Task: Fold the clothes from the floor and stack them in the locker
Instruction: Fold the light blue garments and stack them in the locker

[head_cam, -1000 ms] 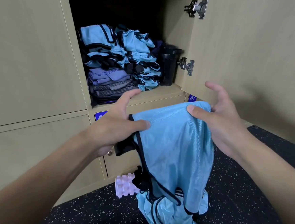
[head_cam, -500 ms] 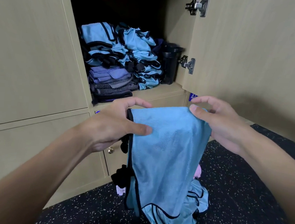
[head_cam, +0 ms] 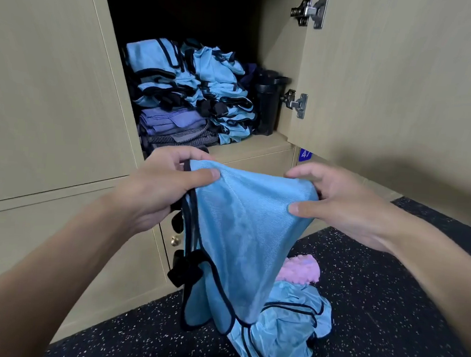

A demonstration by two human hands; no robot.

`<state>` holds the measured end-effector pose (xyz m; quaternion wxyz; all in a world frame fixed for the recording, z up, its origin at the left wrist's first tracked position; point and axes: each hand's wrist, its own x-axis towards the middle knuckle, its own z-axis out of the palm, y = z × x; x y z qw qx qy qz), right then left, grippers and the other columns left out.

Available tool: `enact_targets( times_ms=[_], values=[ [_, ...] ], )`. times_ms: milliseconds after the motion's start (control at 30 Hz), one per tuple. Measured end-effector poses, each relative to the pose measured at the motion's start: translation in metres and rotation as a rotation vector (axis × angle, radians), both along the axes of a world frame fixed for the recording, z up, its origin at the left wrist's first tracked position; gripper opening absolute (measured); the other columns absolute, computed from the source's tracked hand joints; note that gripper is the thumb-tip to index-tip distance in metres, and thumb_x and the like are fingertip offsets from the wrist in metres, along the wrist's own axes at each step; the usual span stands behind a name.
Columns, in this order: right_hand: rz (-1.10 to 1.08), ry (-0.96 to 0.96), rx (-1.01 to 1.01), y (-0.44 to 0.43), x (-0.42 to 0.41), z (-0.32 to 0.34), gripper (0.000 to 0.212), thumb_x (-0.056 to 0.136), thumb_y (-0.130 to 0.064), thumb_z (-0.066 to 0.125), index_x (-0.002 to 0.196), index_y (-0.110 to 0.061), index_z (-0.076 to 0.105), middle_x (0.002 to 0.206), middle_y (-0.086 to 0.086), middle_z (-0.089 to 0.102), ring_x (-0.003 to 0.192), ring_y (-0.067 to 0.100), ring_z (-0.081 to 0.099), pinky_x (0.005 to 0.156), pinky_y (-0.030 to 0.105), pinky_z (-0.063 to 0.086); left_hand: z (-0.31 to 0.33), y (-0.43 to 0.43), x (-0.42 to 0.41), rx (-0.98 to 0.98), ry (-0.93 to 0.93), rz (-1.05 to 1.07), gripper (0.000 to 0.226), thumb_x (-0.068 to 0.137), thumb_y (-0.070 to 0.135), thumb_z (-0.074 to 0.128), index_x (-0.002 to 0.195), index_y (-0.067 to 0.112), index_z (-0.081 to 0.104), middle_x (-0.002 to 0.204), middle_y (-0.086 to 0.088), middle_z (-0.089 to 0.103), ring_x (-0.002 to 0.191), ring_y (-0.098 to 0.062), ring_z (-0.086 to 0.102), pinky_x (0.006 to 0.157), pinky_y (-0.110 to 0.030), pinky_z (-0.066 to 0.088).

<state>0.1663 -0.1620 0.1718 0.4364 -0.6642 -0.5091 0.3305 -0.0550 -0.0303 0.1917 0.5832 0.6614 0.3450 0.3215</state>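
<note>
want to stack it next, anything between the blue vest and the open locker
Nothing visible blocks the way: the blue vest hangs in front of the open locker, its door swung aside. Inside, folded piles take most of the room.

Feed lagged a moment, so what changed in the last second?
The right hand, spread open over the bib a second ago, has closed and now pinches its top right corner, drawing the top edge out. The left hand kept its grip. The locker stacks and floor pile are unchanged.
</note>
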Motion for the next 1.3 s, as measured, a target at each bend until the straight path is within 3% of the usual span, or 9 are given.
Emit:
enact_targets(
  times_ms=[100, 167, 300, 400, 533, 833, 1033, 1167, 1300],
  values=[
    [-0.058, -0.213, 0.037, -0.001, 0.002, 0.000, 0.005, 0.089, -0.013, 0.071, 0.093, -0.015, 0.071, 0.081, -0.010, 0.066, 0.073, 0.006, 0.058, 0.067, 0.015, 0.040, 0.004, -0.001, -0.004, 0.014, 0.045, -0.076, 0.026, 0.077, -0.003, 0.077, 0.097, 0.011, 0.070, 0.076, -0.004, 0.071, 0.062, -0.012, 0.067, 0.052, -0.021, 0.055],
    [-0.083, -0.282, 0.072, -0.003, 0.005, 0.000, 0.013, 0.091, -0.018, 0.068, 0.080, -0.013, 0.070, 0.069, 0.002, 0.058, 0.066, 0.011, 0.047, 0.063, 0.026, 0.035, 0.004, -0.003, -0.007, 0.094, 0.156, -0.165, 0.035, 0.072, -0.005, 0.081, 0.099, 0.016, 0.072, 0.082, -0.006, 0.072, 0.070, -0.014, 0.068, 0.061, -0.024, 0.059],
    [-0.111, -0.336, 0.134, -0.004, 0.007, 0.006, 0.011, 0.094, -0.020, 0.065, 0.090, -0.013, 0.072, 0.093, 0.012, 0.066, 0.078, 0.016, 0.056, 0.075, 0.034, 0.044, -0.005, 0.005, -0.008, 0.408, 0.467, -0.142, 0.036, 0.067, 0.023, 0.091, 0.094, 0.035, 0.071, 0.090, -0.005, 0.069, 0.072, -0.016, 0.064, 0.066, -0.035, 0.055],
    [-0.127, -0.395, 0.151, -0.003, 0.011, 0.005, 0.012, 0.095, -0.019, 0.062, 0.093, -0.010, 0.069, 0.107, 0.006, 0.061, 0.095, 0.022, 0.059, 0.089, 0.038, 0.046, -0.009, 0.006, -0.003, 0.557, 0.522, -0.142, 0.012, 0.077, 0.032, 0.084, 0.079, 0.029, 0.072, 0.079, -0.001, 0.061, 0.054, -0.003, 0.049, 0.053, -0.020, 0.039],
    [-0.136, -0.437, 0.129, -0.004, 0.013, 0.003, 0.018, 0.097, -0.024, 0.059, 0.086, -0.011, 0.064, 0.071, 0.002, 0.056, 0.059, 0.009, 0.045, 0.060, 0.027, 0.038, -0.010, 0.004, 0.003, 0.675, 0.560, -0.114, 0.032, 0.087, 0.038, 0.074, 0.071, 0.011, 0.067, 0.084, 0.000, 0.057, 0.065, -0.005, 0.053, 0.057, -0.020, 0.040],
    [-0.167, -0.461, 0.074, -0.002, 0.001, 0.003, 0.010, 0.092, -0.012, 0.064, 0.084, -0.009, 0.058, 0.064, 0.005, 0.056, 0.042, 0.002, 0.046, 0.042, 0.011, 0.037, -0.020, -0.007, 0.021, 0.511, 0.482, 0.062, 0.044, 0.089, 0.029, 0.070, 0.063, 0.003, 0.047, 0.051, -0.001, 0.039, 0.032, -0.008, 0.038, 0.039, -0.022, 0.028],
    [-0.096, -0.132, -0.032, 0.005, -0.030, -0.001, 0.040, 0.091, -0.004, 0.053, 0.125, -0.023, 0.044, 0.066, 0.007, 0.049, 0.043, 0.020, 0.060, 0.056, 0.042, 0.060, -0.030, -0.020, 0.035, 0.369, 0.434, 0.075, 0.045, 0.090, 0.017, 0.061, 0.051, 0.009, 0.040, 0.036, 0.007, 0.040, 0.027, -0.007, 0.043, 0.036, -0.017, 0.028],
    [-0.027, 0.127, -0.019, 0.006, -0.046, 0.003, 0.056, 0.094, 0.001, 0.053, 0.139, -0.025, 0.034, 0.086, 0.005, 0.067, 0.070, 0.027, 0.074, 0.082, 0.038, 0.061, -0.028, -0.020, 0.041, 0.131, 0.255, -0.010, 0.045, 0.088, 0.030, 0.067, 0.081, -0.014, 0.062, 0.058, -0.012, 0.059, 0.043, -0.019, 0.050, 0.045, -0.021, 0.035],
    [0.060, 0.116, 0.016, 0.008, -0.046, 0.002, 0.078, 0.094, 0.010, 0.046, 0.154, -0.024, 0.011, 0.102, 0.001, 0.075, 0.098, 0.019, 0.072, 0.098, 0.033, 0.053, -0.022, -0.021, 0.037, 0.071, 0.158, -0.202, 0.026, 0.081, 0.024, 0.082, 0.092, 0.004, 0.071, 0.071, -0.001, 0.067, 0.061, -0.015, 0.060, 0.053, -0.020, 0.045]
  ],
)
